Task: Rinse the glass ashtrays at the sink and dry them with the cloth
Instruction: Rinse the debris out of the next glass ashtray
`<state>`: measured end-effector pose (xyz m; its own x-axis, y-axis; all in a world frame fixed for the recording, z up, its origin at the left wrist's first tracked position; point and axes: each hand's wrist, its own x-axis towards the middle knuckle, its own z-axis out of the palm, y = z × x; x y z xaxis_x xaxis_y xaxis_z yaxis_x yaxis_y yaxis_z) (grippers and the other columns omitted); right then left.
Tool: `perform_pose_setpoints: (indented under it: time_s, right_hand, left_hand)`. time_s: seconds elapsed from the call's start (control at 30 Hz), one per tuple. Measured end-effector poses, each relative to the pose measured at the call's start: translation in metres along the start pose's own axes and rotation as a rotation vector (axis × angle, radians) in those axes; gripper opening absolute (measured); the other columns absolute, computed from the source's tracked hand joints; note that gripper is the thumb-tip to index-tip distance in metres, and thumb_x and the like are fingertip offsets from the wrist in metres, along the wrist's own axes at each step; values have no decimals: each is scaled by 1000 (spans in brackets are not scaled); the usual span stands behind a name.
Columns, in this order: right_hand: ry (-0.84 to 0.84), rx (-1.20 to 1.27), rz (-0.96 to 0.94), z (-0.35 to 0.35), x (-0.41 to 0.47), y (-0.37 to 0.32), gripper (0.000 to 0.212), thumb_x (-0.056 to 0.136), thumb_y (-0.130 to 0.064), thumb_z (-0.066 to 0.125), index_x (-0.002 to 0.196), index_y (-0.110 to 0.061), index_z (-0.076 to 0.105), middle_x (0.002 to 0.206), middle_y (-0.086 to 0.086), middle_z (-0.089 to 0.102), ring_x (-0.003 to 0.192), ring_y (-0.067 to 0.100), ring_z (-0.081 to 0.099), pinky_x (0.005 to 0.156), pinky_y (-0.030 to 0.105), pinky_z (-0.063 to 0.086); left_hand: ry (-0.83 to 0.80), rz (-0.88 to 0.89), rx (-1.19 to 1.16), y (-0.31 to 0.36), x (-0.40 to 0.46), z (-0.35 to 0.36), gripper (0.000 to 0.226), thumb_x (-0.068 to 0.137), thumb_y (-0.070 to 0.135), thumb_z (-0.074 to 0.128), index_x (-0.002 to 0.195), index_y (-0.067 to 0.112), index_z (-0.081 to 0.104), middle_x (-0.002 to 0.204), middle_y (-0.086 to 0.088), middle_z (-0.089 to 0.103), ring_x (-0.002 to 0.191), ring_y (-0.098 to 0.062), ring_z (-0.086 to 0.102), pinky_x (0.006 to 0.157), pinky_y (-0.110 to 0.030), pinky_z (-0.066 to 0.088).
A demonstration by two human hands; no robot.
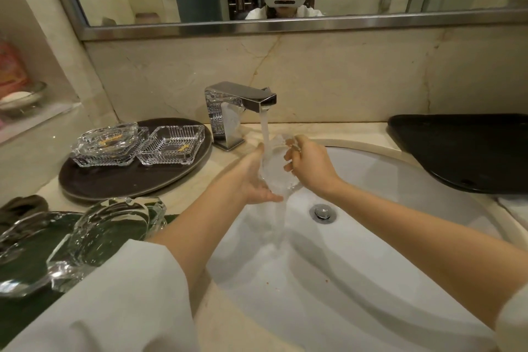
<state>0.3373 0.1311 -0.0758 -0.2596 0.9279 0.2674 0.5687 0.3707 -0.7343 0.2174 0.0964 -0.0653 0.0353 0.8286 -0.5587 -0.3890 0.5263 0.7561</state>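
Rinsing glass ashtray (278,168) under tap stream (264,128), frame centre; left hand (251,180) cupping beneath, fingers straight; right hand (307,164) pinching rim. Next: reaching cloth (23,207), far left, likely.

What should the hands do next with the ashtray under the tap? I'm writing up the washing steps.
Probably turn the glass ashtray in the stream so water reaches its other faces. The faucet is running onto it, the left hand supports it from below and the right hand grips its rim.
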Motion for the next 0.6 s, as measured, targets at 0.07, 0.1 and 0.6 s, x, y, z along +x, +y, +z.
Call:
perform_pose_setpoints:
  time_s: [0.07,0.1,0.6]
  right_hand:
    - [-12,-67,-99,1,-8,-2,32,89,1,36,115,-4,54,100,13,65,89,29,64,79,44,52]
    - [-40,-76,-138,2,-14,-2,33,89,2,37,118,-5,53,106,13,64,95,28,63,82,42,51]
    - [-280,-196,-383,19,-31,18,58,95,-35,42,144,-6,29,149,10,32,137,22,28,113,30,21]
  left_hand:
    - [-8,20,-100,3,3,0,68,91,65,29,129,12,50,134,-16,48,129,-42,39,109,-55,26]
    - [7,12,-137,5,2,1,71,90,66,30,134,13,45,139,-16,42,130,-45,37,108,-58,27]
    - [231,162,-65,3,9,5,15,99,14,42,93,11,55,40,-1,57,29,-10,50,34,-19,35]
